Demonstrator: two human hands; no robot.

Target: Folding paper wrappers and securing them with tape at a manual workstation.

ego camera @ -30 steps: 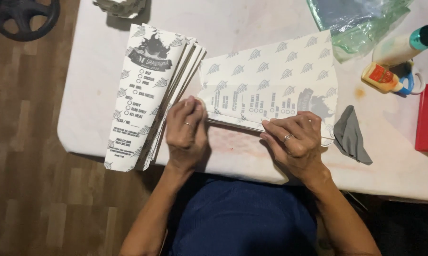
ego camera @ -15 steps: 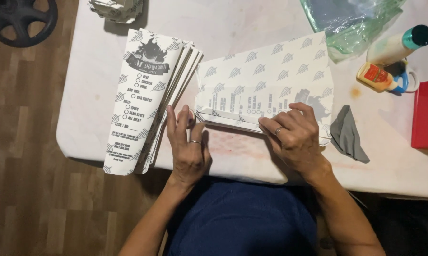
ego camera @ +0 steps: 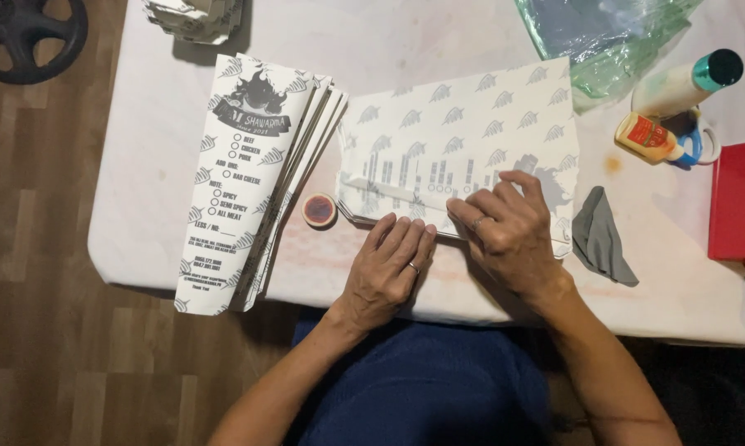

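paper sheet (ego camera: 463, 140) partly hidden under flat left hand (ego camera: 385, 272), curled right hand (ego camera: 509, 231).

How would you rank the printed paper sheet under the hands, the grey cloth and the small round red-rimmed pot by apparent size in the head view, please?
1. Printed paper sheet, by far the largest.
2. Grey cloth.
3. Small round pot, smallest.
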